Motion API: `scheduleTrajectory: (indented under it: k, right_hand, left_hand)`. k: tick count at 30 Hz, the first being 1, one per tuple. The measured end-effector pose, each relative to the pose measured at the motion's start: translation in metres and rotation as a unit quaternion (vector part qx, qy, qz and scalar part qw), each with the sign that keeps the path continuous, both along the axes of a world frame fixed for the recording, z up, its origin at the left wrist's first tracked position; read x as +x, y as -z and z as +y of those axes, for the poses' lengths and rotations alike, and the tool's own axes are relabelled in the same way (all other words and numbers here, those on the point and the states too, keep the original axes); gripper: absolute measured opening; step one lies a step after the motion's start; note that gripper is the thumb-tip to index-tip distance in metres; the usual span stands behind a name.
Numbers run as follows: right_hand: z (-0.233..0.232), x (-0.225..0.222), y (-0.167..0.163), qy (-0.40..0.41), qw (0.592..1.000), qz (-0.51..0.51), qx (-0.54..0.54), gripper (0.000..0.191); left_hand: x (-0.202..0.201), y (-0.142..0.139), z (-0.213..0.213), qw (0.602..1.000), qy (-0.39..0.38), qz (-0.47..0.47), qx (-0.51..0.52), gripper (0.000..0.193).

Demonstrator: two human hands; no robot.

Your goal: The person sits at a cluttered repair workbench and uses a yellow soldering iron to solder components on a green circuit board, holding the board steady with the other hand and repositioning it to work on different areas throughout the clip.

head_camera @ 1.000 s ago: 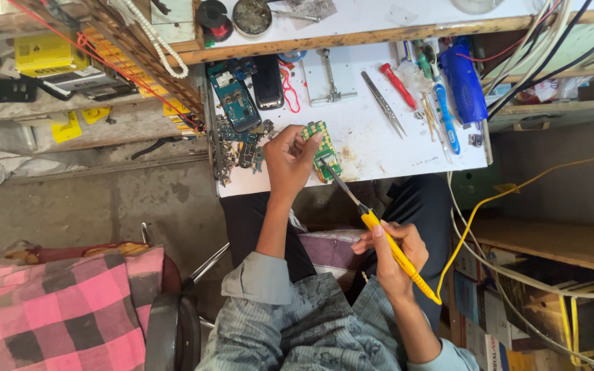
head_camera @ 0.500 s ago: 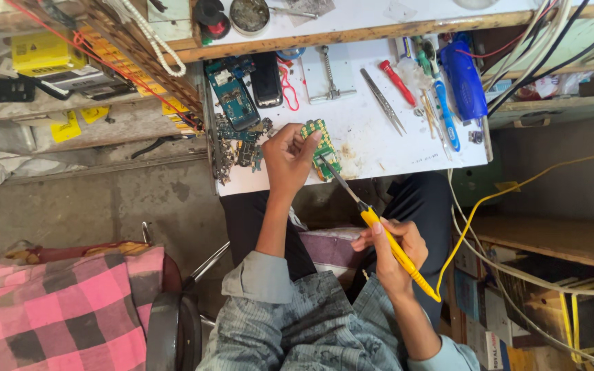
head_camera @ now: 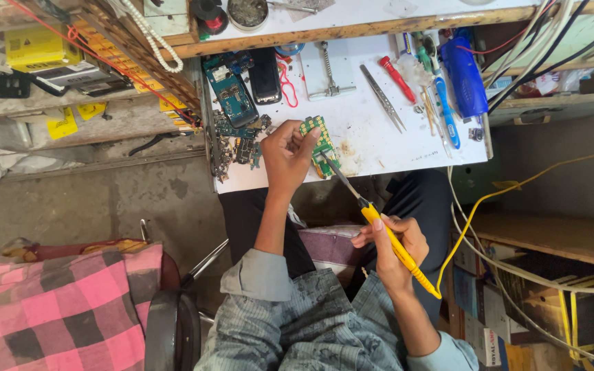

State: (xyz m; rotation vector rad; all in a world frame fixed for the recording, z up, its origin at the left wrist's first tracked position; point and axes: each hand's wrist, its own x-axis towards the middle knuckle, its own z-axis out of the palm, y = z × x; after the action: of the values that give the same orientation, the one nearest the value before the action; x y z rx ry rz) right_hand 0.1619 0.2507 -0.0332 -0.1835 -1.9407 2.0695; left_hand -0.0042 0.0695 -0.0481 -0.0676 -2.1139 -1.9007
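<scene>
Yellow box (head_camera: 34, 48) upper left; yellow labels (head_camera: 62, 125) below

One camera only, worn on the head, looks straight down from well above. The white bench (head_camera: 372, 137) lies at the far edge of the view, the person's lap and sleeves at the near edge. It stands far enough back to take in the floor on the left and shelves on the right.
</scene>
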Motion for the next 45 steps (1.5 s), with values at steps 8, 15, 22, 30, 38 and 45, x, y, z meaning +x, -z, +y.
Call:
scheduleTrajectory:
  k: [8,15,22,30,38,45]
  right_hand:
    - [-0.0015,-0.0019,-0.0017,-0.009,1.0,0.006,-0.004,0.014]
    - [-0.0022,-0.0018,-0.0017,-0.002,1.0,-0.008,-0.018,0.014]
    - [-0.0036,-0.0012,-0.0025,-0.004,1.0,-0.012,-0.028,0.015]
    - [-0.0033,0.0001,-0.0022,-0.001,1.0,-0.005,-0.003,0.014]
    - [-0.0022,-0.0014,-0.0021,-0.01,1.0,-0.002,-0.007,0.014]
    - [-0.0024,0.0021,0.0009,0.002,1.0,-0.012,-0.019,0.013]
  left_hand:
    - [-0.0001,0.0013,0.0003,1.0,-0.003,-0.004,-0.016,0.018]
    - [-0.003,0.0007,-0.0012,1.0,-0.011,0.0,-0.023,0.017]
    - [-0.0011,0.0012,-0.0004,1.0,-0.008,0.003,-0.008,0.017]
    - [-0.0012,0.0002,-0.0007,1.0,-0.006,0.008,-0.01,0.019]
    - [-0.0019,-0.0014,0.0003,1.0,-0.012,0.009,-0.009,0.017]
    - [-0.0015,-0.002,-0.0007,1.0,-0.006,0.017,-0.018,0.016]
